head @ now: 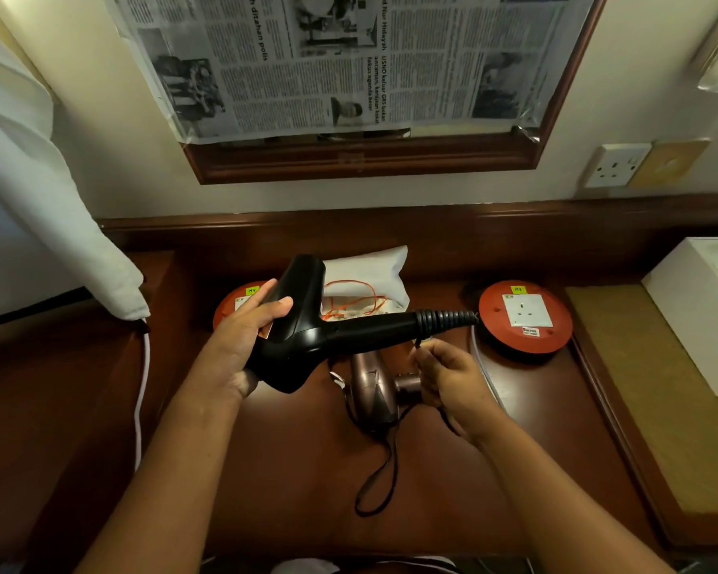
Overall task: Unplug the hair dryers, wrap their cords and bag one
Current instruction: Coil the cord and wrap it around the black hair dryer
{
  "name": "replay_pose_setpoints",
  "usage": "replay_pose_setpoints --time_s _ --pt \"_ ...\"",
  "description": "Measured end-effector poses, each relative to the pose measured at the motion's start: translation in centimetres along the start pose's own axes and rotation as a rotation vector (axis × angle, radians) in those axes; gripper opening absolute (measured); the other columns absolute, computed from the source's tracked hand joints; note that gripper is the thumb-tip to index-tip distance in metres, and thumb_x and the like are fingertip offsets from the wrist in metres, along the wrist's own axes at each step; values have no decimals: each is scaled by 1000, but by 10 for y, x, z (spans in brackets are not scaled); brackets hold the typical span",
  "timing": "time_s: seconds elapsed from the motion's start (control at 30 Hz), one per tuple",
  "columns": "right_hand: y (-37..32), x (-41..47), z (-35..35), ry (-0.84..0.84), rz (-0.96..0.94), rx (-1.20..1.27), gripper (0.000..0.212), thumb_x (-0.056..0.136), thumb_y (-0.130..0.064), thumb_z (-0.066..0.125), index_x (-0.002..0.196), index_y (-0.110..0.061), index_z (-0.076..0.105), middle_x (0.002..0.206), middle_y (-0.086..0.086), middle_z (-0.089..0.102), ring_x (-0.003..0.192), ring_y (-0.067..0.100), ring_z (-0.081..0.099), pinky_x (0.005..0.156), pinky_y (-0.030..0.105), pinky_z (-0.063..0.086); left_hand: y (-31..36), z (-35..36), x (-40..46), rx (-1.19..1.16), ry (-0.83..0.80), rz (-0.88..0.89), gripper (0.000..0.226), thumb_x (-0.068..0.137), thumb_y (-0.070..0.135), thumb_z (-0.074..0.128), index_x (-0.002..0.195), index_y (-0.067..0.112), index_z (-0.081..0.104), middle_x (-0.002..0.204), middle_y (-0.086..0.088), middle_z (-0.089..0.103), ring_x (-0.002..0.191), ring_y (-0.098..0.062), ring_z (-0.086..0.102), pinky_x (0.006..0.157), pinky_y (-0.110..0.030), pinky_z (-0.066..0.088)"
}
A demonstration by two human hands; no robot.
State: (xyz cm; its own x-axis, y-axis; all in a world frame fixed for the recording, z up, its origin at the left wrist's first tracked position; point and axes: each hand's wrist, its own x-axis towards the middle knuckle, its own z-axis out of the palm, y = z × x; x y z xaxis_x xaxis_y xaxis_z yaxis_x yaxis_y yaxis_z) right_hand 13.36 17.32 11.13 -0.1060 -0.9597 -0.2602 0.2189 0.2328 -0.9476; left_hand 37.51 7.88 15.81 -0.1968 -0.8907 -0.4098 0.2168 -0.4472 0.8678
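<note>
Nearest, the black cord (pixel 380 478) loops limp across the desk (pixel 266 470), so it should wrap easily. Right hand (pixel 444 379), at four o'clock, pinches that cord below the handle. Left hand (pixel 245 325), at nine o'clock, clamps the black dryer (pixel 303 325) by its rigid, light-looking barrel, held level above the bronze dryer (pixel 374 387). White bag (pixel 365 279) waits at twelve.

Dim warm light, glare on the desk (pixel 291 457), edges bowed and perhaps slightly blurred.

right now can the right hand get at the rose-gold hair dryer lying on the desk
Probably yes: the right hand hovers right beside the rose-gold hair dryer, nothing between them, though its fingers pinch a thin black cord.
</note>
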Motion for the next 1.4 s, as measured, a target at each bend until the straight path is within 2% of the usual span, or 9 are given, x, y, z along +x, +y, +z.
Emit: replay_pose_setpoints --time_s 0.3,0.4,0.5,0.63,0.8,0.9,1.03,1.23,1.4 --pt "-14 33 -9 -90 -23 -542 36 84 -39 60 80 -3 64 48 -5 43 35 4 34 38 21 27 7 -19 10 15 -91 -66 64 71 23 72 132 31 55 125 -10 63 92 -23 70 66 -28 57" --pt "-22 45 -10 -46 -203 -879 5 80 -12 70 85 -11 68 53 -7 51 34 3 34 34 9 21 9 -27 16 -3 -129 -99 60 72 20 71 130 29 58 123 -11 65 88 -22 71 67 -28 57" --pt "-41 47 -11 -322 79 -681 20 89 2 54 88 -14 65 64 -7 55 56 7 47 57 15 40 11 -35 21 -7 -152 -127 58 71 22 69 128 29 60 122 -12 66 89 -22 70 71 -29 58" --pt "-54 61 -16 -457 138 -599 24 85 9 54 88 -11 68 79 9 66 58 14 53 48 21 40 12 -40 24 64 -194 -148 59 72 24 68 130 29 58 125 -10 65 99 -25 67 81 -31 57" --pt "-71 69 -12 -358 100 -651 7 85 -5 64 88 -3 70 80 14 68 63 18 61 56 22 50 16 -45 25 129 -235 -148 60 72 28 71 129 34 58 129 -10 62 103 -27 65 92 -40 49" --pt "-76 74 -10 -352 20 -858 9 80 -21 73 83 -12 73 85 8 71 82 20 66 78 31 54 18 -44 23 167 -224 -143 62 71 27 70 131 35 56 126 -8 64 104 -28 65 88 -37 52" --pt "-81 73 -5 -365 -19 -1099 19 73 -40 75 81 -23 76 79 -7 72 79 7 65 78 30 55 18 -42 15 208 -231 -135 63 74 20 73 132 36 54 126 -7 64 106 -28 65 81 -33 57" --pt "-87 56 2 -317 -162 -1079 13 83 -26 70 92 -19 76 87 -7 72 83 4 64 76 21 53 19 -28 4 299 -160 -84 56 82 17 64 133 36 50 123 -9 59 83 -21 70 59 -27 56" --pt "-90 46 -4 -290 -196 -997 10 84 -19 70 92 -20 76 85 -9 73 80 1 66 74 19 55 17 -23 -2 259 -195 -93 71 72 24 71 135 40 45 127 -4 56 93 -24 71 66 -29 58"
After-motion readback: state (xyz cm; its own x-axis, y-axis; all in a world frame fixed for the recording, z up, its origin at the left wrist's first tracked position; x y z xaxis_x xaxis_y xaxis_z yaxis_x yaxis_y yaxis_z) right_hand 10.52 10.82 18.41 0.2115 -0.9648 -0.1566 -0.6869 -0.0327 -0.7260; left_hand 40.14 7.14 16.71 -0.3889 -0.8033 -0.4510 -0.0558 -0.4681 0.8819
